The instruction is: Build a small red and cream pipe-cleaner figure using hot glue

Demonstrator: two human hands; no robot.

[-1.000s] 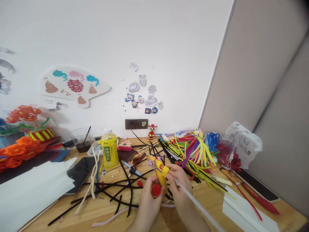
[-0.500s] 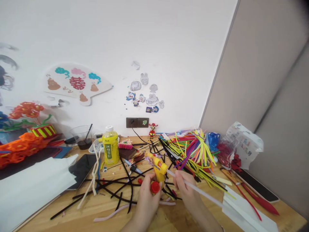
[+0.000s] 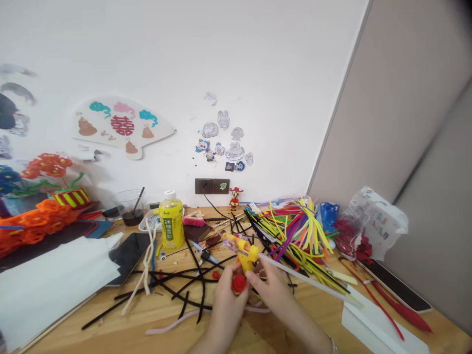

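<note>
A yellow glue gun (image 3: 246,251) is held just above a cluttered wooden table (image 3: 320,305), near the middle, its nozzle pointing toward the wall. The left hand (image 3: 226,297) is curled at the handle, pinching a small red piece (image 3: 239,283) between thumb and fingers. The right hand (image 3: 271,285) bends around the handle's other side, thumb across it; its fingertips are partly hidden, so how firmly it grips cannot be told. A long pale glue stick (image 3: 306,278) juts from the gun's back, passing over the right hand. Nothing props its far end, so a brush against the forearm could tip the gun or work the stick loose. With the left hand holding two things, the red piece might slip if that hand shifts on the handle. If the gun is hot, which cannot be seen, a drip could stick to the black strips (image 3: 200,280) scattered below, or fingers could stray too near the nozzle. Farther left stands a yellow bottle (image 3: 172,226), and beyond it a cup (image 3: 132,216) of dark liquid; a wide swing that way could knock the bottle over.
</note>
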